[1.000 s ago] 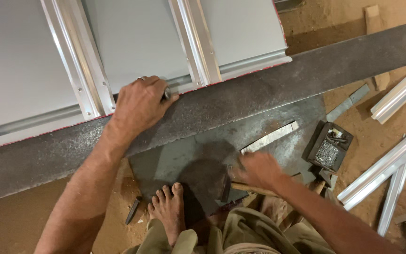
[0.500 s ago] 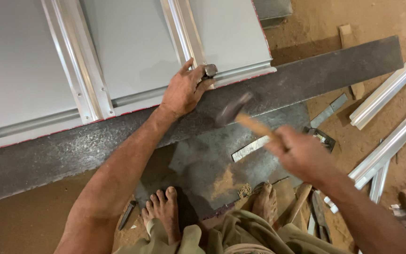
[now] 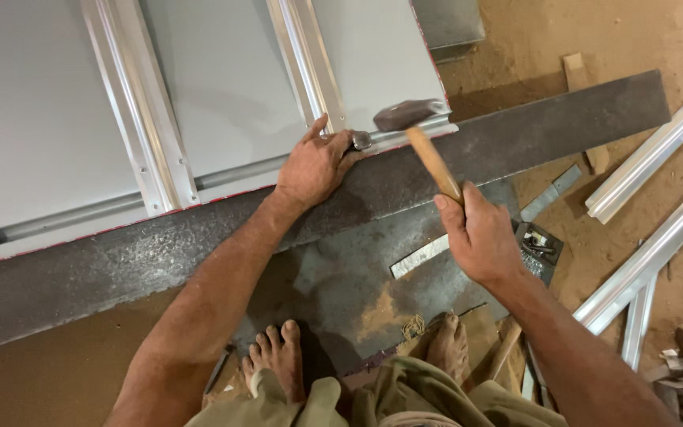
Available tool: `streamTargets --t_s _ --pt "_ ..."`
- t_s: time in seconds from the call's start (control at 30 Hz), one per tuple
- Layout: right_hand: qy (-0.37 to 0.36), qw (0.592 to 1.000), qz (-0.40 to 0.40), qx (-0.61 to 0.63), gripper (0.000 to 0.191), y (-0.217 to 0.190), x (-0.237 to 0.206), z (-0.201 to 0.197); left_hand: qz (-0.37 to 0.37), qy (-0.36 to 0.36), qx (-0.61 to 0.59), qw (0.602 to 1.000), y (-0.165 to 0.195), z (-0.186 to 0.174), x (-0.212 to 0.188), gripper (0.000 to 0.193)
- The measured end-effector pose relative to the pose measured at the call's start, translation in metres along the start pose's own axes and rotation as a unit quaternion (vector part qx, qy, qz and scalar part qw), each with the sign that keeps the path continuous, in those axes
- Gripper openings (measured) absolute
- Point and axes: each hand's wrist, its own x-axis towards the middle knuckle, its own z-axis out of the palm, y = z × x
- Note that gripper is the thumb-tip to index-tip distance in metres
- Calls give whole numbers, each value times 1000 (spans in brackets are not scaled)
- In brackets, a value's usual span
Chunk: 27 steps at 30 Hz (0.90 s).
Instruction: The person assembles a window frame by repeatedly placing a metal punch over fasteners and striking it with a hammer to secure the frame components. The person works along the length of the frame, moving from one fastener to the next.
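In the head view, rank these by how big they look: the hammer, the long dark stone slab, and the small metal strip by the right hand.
1. Long dark stone slab
2. Hammer
3. Small metal strip

I see a pale grey panel (image 3: 223,95) with silvery ribs and a thin red near edge. The hammer (image 3: 424,142) has a dark grey head and tan wooden handle. Below lies a mottled dark grey slab (image 3: 563,130), rust-stained near, on orange-brown floor (image 3: 41,387). Trousers (image 3: 405,399) are olive.
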Motion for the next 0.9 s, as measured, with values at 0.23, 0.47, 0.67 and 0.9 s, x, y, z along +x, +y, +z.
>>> streamTargets --t_s 0.23,0.47,0.67,0.9 --pt "75 993 -90 10 37 9 3 -3 -81 178 -238 951 -1 0 -4 19" --pt "198 909 -199 307 33 23 10 67 -136 260 -257 921 0 -6 -5 16" --pt "45 993 99 44 33 12 14 24 -154 249 -249 923 2 -5 -5 17" --pt "309 799 -265 442 23 -9 9 14 -117 277 -277 913 -7 -2 -2 17"
